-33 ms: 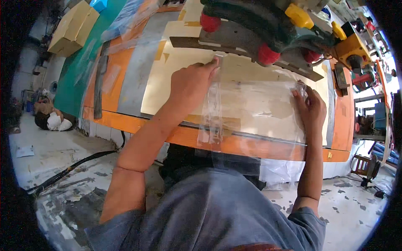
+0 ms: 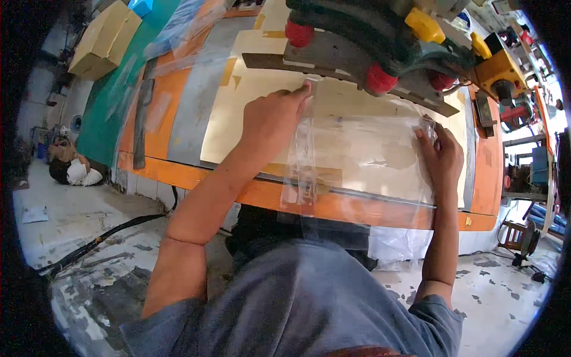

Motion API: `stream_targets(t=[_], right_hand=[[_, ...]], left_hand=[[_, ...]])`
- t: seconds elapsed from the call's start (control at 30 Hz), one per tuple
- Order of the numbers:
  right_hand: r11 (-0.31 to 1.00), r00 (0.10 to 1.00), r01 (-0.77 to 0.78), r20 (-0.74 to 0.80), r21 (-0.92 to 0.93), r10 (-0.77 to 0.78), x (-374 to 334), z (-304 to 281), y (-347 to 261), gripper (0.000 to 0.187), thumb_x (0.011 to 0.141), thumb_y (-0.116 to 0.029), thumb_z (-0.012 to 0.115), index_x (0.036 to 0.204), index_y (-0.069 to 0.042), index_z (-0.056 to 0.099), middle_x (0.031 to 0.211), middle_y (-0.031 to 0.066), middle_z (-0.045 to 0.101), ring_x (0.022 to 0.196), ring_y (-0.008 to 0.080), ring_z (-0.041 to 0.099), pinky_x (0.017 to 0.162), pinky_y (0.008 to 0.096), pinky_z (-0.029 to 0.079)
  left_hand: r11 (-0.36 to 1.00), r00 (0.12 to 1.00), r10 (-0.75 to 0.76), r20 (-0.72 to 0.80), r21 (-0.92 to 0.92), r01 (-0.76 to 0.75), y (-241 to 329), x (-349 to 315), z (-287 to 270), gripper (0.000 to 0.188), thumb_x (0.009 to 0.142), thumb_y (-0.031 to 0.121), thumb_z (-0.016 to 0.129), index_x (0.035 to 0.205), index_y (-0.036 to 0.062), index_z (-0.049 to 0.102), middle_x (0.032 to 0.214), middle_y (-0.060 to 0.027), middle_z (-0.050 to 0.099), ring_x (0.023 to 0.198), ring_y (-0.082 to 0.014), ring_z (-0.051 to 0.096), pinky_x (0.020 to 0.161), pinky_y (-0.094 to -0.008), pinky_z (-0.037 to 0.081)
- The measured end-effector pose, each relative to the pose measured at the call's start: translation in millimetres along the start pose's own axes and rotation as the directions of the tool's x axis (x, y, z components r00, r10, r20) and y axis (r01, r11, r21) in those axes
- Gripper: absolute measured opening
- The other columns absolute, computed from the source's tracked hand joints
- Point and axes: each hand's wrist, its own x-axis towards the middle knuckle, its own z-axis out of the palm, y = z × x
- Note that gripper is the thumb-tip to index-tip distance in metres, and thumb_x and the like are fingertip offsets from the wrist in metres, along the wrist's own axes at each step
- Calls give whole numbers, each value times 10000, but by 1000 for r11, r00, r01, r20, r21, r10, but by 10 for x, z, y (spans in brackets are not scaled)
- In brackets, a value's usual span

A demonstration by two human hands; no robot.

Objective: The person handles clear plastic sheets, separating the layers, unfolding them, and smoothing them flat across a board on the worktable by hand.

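A clear plastic sheet (image 2: pixel 369 154), perhaps a bag, lies over the cream board (image 2: pixel 232 119) on the work table and hangs past its front edge. My left hand (image 2: pixel 270 119) is closed, with thumb and fingertips pinching a clear strip at the sheet's far left, just short of the machine's metal bar (image 2: pixel 267 61). At the right side of the sheet, my right hand (image 2: pixel 445 152) has its fingers curled round the plastic edge. Creases run down the left part of the film, in front of my left hand.
Above the board stands a dark green machine (image 2: pixel 357 35) with red knobs (image 2: pixel 380 77) and yellow parts. A long dark metal strip (image 2: pixel 143 113) lies on the orange table edge (image 2: pixel 160 169) at left. A cardboard box (image 2: pixel 104 41) sits on a green surface. Another person (image 2: pixel 74 169) is at far left.
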Motion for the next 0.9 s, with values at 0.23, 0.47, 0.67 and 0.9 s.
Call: stream_targets(t=[0.23,0.47,0.67,0.9], right_hand=[[998,1000,16,-3,-55,-16,14,18,48,432,880,-420,747,1152,-85,734,742,130,603,638,287,593,612,408,459],[1000,999,25,-34,-18,-25,8,56,67,406,878,-411,751,1162,-120,737,725,114,587,606,259,556,595,397,442],[999,1000,-1,2,-37,1,5,11,18,380,884,-383,750,1176,-140,734,749,109,615,613,253,573,592,388,452],[998,997,59,-45,-26,-60,-2,57,58,371,891,-362,745,1198,-153,732,768,109,625,634,258,592,610,388,469]], left_hand=[[999,999,-1,42,52,-1,10,-1,-4,338,985,334,556,1309,308,648,902,-160,719,768,-374,699,661,-490,572],[999,1000,13,25,34,-14,-19,3,24,387,970,309,574,1356,319,608,887,-156,715,758,-359,703,658,-487,578],[999,999,11,33,44,-12,-13,-3,14,367,976,310,574,1341,306,615,878,-152,716,749,-358,703,643,-488,577],[999,1000,-11,15,43,10,1,-8,34,319,1012,359,533,1303,282,636,862,-155,716,748,-362,703,629,-484,570]])
